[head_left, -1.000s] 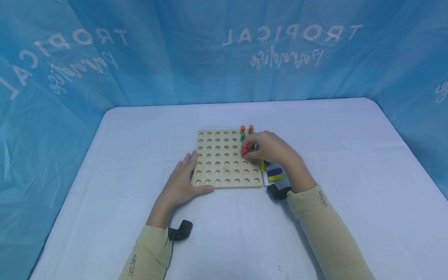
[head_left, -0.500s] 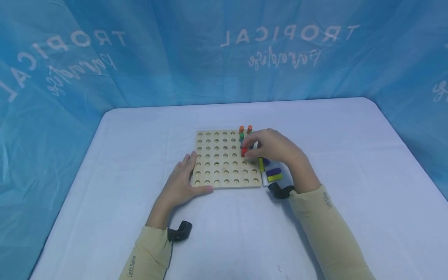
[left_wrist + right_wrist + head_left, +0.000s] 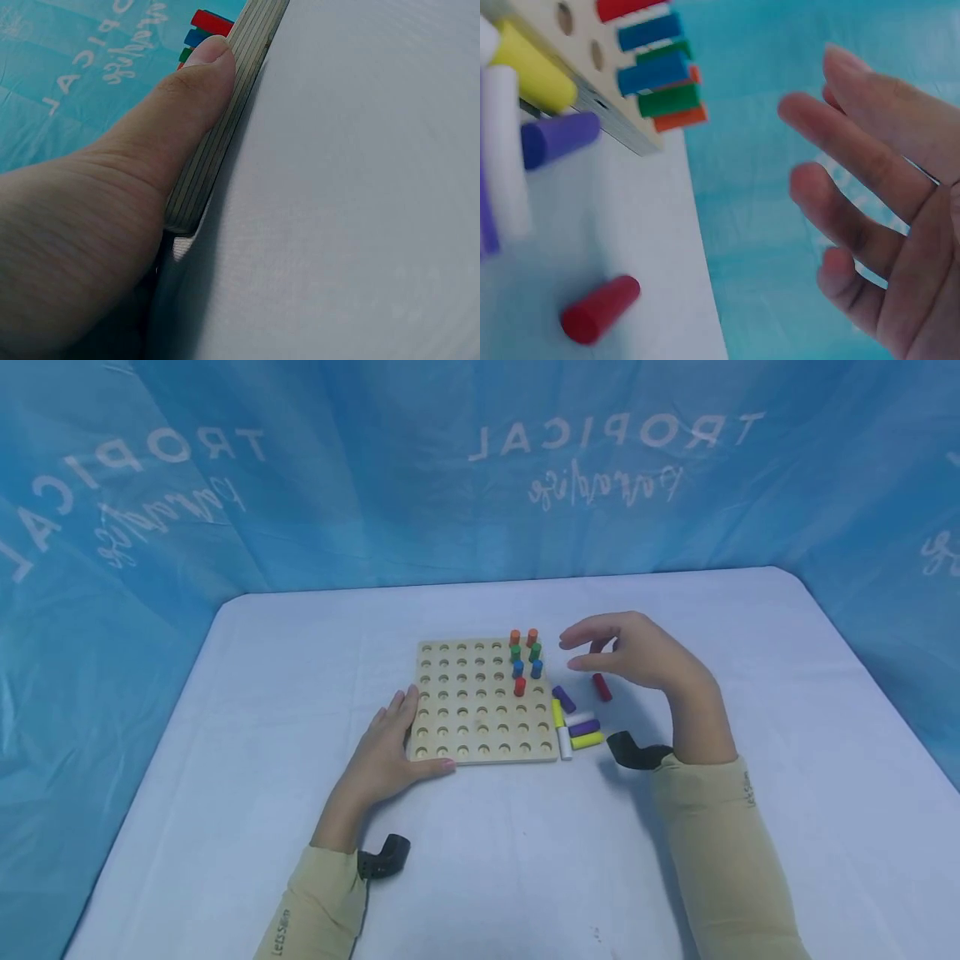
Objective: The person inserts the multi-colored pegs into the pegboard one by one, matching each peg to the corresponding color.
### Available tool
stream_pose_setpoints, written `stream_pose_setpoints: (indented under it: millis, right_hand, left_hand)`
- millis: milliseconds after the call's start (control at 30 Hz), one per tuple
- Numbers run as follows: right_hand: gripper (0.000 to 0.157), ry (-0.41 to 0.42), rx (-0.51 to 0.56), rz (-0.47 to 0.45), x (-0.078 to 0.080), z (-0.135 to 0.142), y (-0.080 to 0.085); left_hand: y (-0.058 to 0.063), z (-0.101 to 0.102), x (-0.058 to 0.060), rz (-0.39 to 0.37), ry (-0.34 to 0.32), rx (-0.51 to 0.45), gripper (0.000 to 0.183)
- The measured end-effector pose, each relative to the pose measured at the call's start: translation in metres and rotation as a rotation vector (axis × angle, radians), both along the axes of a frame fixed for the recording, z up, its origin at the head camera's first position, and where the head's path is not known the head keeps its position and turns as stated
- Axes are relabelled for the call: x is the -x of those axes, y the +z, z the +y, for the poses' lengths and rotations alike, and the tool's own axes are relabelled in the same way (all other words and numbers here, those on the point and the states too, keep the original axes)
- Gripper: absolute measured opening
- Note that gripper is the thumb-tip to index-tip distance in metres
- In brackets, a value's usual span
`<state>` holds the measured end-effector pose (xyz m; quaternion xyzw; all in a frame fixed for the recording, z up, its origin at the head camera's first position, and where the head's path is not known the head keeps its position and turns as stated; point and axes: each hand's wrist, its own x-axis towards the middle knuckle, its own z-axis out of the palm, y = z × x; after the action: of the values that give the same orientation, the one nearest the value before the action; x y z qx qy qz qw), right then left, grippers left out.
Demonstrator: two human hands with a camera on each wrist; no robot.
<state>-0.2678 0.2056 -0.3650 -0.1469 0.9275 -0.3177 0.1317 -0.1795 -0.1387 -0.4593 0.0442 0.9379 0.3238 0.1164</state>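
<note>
A square wooden pegboard (image 3: 462, 711) with rows of round holes lies on the table. My left hand (image 3: 382, 743) rests at its near left corner, fingers along the left side and thumb on the front edge. At the board's far right stand pairs of orange, green and blue pegs (image 3: 536, 670), with one red peg (image 3: 520, 687) upright in the row nearer me. My right hand (image 3: 633, 652) hovers right of the board, fingers apart and nothing between them. Below it a loose red peg (image 3: 602, 687) lies on the cloth.
Beside the board's right edge lie loose pegs: yellow (image 3: 587, 741), purple (image 3: 564, 699) and white (image 3: 565, 743) ones. A white cloth (image 3: 480, 860) covers the table. Behind it hangs a blue printed curtain (image 3: 375, 510).
My right hand has let go of the red peg, which stands in the board, and has moved off to the right with fingers spread. The left hand stays at the board.
</note>
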Motion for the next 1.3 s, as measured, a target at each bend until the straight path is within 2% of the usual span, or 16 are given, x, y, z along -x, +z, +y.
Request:
stream_pose_setpoints:
  millis: [167,500,767,1000,1200,1300]
  right_hand:
    - [0.04,-0.031,0.003,-0.043,0.003,0.021,-0.003]
    - [0.044,-0.197,-0.156,-0.248,0.012,0.041,-0.024]
    - [0.045,-0.185,-0.203,-0.289,0.017,0.037,-0.034]
    - [0.051,-0.158,-0.251,-0.284,0.021,0.025,-0.033]
    - [0.05,-0.165,-0.296,-0.298,0.018,0.021,-0.033]
    - [0.049,-0.165,-0.293,-0.305,0.017,0.018,-0.034]
  left_hand:
    - [0.0,0.0,0.0,-0.002,0.007,0.003,0.131]
    - [-0.001,0.0,-0.001,-0.006,0.007,-0.003,0.13]
    - [-0.001,0.0,0.0,0.004,-0.001,-0.004,0.131]
    - [0.001,-0.003,0.001,0.005,0.011,-0.004,0.13]
    - [0.001,-0.001,0.002,-0.005,-0.01,-0.015,0.13]
    - [0.002,-0.001,0.0,-0.019,0.0,-0.015,0.131]
